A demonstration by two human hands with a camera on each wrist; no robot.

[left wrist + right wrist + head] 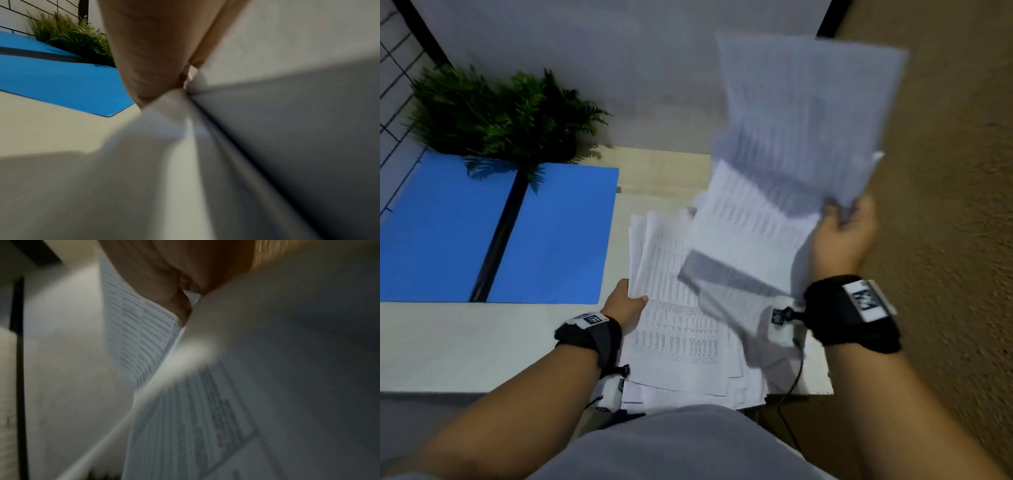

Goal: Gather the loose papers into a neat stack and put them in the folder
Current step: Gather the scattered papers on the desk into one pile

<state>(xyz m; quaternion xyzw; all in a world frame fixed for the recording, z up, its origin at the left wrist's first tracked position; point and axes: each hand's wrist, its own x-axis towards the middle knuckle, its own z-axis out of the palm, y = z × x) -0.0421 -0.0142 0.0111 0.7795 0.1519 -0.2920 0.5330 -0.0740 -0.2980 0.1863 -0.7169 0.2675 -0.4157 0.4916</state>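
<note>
A messy pile of printed white papers lies at the table's near right corner. My left hand pinches the pile's left edge, thumb on top; in the left wrist view the same papers fill the frame beside the thumb. My right hand is raised above the table's right side and grips a fan of several sheets by a lower corner; they are blurred. Those sheets show close up in the right wrist view. The open blue folder with a black spine lies flat at the left.
A green fern-like plant stands at the back left, overhanging the folder. A black wire grid lines the far left. The pale table ends at the right, with brown carpet beyond.
</note>
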